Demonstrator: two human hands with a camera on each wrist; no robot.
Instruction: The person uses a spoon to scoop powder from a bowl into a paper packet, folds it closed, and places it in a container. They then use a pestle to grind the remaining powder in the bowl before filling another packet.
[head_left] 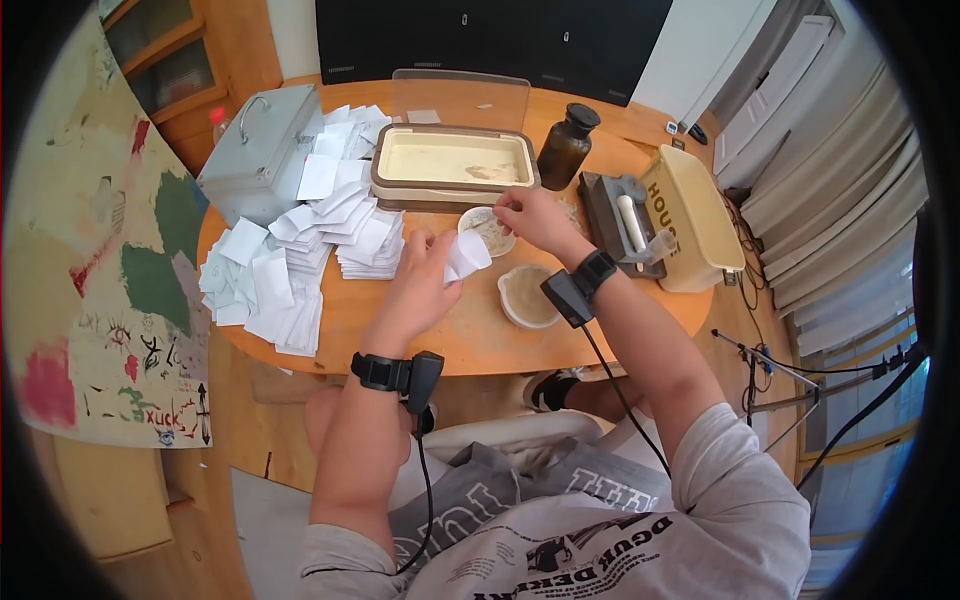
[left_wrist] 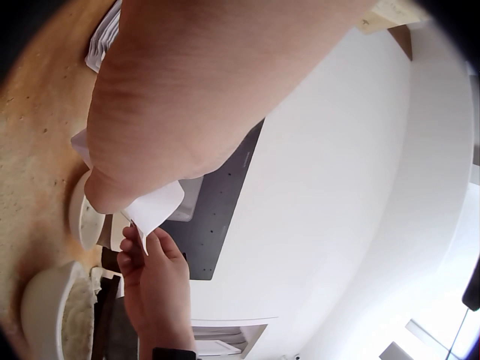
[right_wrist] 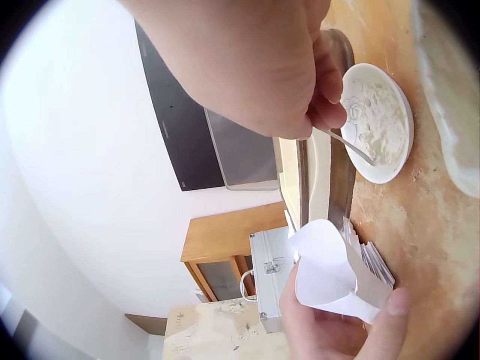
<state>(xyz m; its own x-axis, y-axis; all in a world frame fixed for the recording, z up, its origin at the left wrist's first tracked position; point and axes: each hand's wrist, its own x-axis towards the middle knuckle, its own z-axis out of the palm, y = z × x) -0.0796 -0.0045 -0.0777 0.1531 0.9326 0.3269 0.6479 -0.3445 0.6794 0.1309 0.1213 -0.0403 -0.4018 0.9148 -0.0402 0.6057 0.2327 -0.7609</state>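
Note:
My left hand (head_left: pixel 420 278) holds a small white paper packet (head_left: pixel 467 257) between thumb and fingers. In the right wrist view the packet's open mouth (right_wrist: pixel 324 271) gapes wide. Past it, my right hand (head_left: pixel 543 220) pinches a thin metal stick-like tool (right_wrist: pixel 349 145); its far end dips into a small white bowl (right_wrist: pixel 409 124) of pale flaky powder, and its upper end is hidden in the fingers. Nearer me on the table sits a larger white bowl (head_left: pixel 503 303) with greyish-beige contents.
Stacks of white paper packets (head_left: pixel 300 250) cover the table's left, beside a metal case (head_left: pixel 262 150). Behind the hands stands a cream tub (head_left: pixel 440 190) with a brown rim. A dark bottle (head_left: pixel 567 150), a grey device (head_left: pixel 610 205) and a yellowish bin (head_left: pixel 690 215) line the right.

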